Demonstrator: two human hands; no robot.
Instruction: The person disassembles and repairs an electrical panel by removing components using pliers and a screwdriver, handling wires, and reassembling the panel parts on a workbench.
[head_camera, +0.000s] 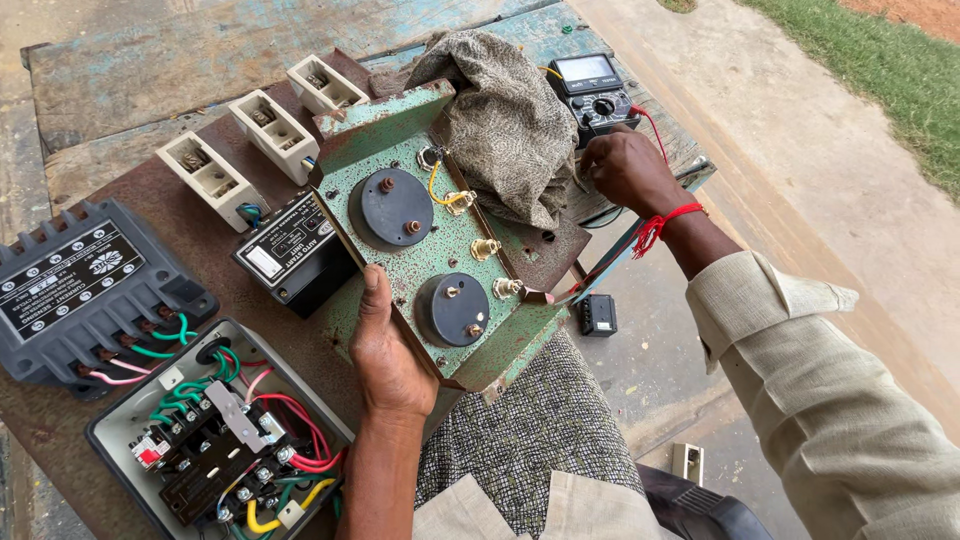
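Observation:
My left hand (385, 350) grips the near edge of a worn green metal panel (440, 230), tilted up on the rusty table. The panel's back shows two round black meter housings (395, 207) with brass terminals and a short yellow wire. A patterned grey cloth (505, 120) lies over its far end. My right hand (625, 168), with a red thread around the wrist, reaches past the cloth and pinches something small just below a black multimeter (598, 92); what it holds is hidden. A red lead runs from the meter by that hand.
Three white fuse holders (270, 130) sit at the back left. A black boxed unit (290, 250) lies beside the panel, a dark grey relay block (85, 290) at far left, an open starter box with coloured wires (220, 440) in front. A small black part (598, 315) lies on the ground.

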